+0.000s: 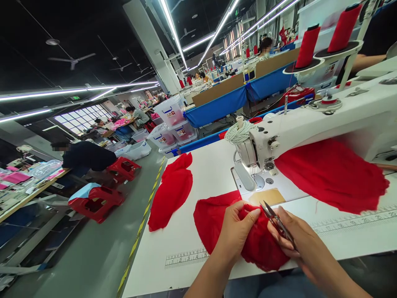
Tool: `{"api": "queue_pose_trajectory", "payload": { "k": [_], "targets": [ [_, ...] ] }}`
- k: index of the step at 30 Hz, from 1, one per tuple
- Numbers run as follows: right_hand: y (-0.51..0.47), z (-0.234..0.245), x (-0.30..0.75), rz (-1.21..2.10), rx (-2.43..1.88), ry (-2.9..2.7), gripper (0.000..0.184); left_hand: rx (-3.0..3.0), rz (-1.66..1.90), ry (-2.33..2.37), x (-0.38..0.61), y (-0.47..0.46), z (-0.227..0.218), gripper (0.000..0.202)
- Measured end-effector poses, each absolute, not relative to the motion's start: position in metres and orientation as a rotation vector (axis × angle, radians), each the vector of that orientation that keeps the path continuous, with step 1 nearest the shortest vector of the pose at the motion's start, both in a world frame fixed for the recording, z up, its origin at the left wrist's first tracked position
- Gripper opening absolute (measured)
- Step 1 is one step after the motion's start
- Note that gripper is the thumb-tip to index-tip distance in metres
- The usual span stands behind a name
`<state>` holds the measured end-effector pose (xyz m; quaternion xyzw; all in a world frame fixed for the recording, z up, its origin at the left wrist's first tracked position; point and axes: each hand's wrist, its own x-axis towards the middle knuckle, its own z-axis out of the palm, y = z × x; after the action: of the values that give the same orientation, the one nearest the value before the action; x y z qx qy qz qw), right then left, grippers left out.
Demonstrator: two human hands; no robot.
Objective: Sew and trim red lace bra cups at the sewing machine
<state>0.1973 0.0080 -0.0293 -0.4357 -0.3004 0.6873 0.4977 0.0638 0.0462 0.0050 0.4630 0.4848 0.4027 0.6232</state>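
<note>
My left hand [237, 231] pinches a bunched piece of red fabric [214, 221] on the white sewing table [186, 244]. My right hand [294, 242] grips small thread snips [274, 217], their tips pointing at the fabric beside my left fingers. Just behind stands the white sewing machine [310, 124] with its needle area lit. A larger red fabric piece [335, 174] lies under the machine's arm at the right. A further red piece [170, 194] lies flat on the table to the left.
Two red thread cones [325, 37] stand behind the machine. A coil of white cord [240, 132] sits on the machine head. Red plastic stools [96, 200] stand in the grey aisle at left. Other people work at benches beyond, near clear plastic bins [170, 124].
</note>
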Motion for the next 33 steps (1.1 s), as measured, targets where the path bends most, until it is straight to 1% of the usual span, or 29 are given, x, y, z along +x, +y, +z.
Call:
{"api": "queue_pose_trajectory", "payload": {
  "k": [4,9,12,15,20,22,27,30,33],
  "targets": [
    [0.012,-0.033,0.203,1.698,-1.049,-0.717,0.055,1.105,0.912,1.115,0.063,0.046,0.003,0.026],
    [0.012,-0.033,0.203,1.549,-1.009,-0.552,0.051,1.048,0.929,1.14,0.064,0.046,0.003,0.025],
    [0.012,-0.035,0.202,1.496,-1.069,-0.529,0.049,1.066,0.933,1.137,0.065,0.044,0.003,0.022],
    [0.013,-0.038,0.199,1.412,-1.166,-0.571,0.051,1.108,0.929,1.14,0.066,0.042,0.002,0.021],
    [0.017,-0.042,0.196,1.241,-1.263,-0.763,0.043,1.237,0.935,1.146,0.069,0.041,0.002,0.018],
    [0.02,-0.044,0.198,1.199,-1.273,-0.833,0.043,1.292,0.935,1.152,0.069,0.042,0.002,0.017],
    [0.025,-0.053,0.206,1.136,-1.278,-0.816,0.042,1.267,0.907,1.19,0.067,0.043,-0.001,0.018],
    [0.022,-0.052,0.208,1.127,-1.254,-0.788,0.041,1.276,0.9,1.2,0.065,0.043,-0.002,0.017],
    [0.019,-0.043,0.207,1.281,-1.075,-0.798,0.038,1.349,0.913,1.168,0.063,0.044,0.0,0.014]
  ]
}}
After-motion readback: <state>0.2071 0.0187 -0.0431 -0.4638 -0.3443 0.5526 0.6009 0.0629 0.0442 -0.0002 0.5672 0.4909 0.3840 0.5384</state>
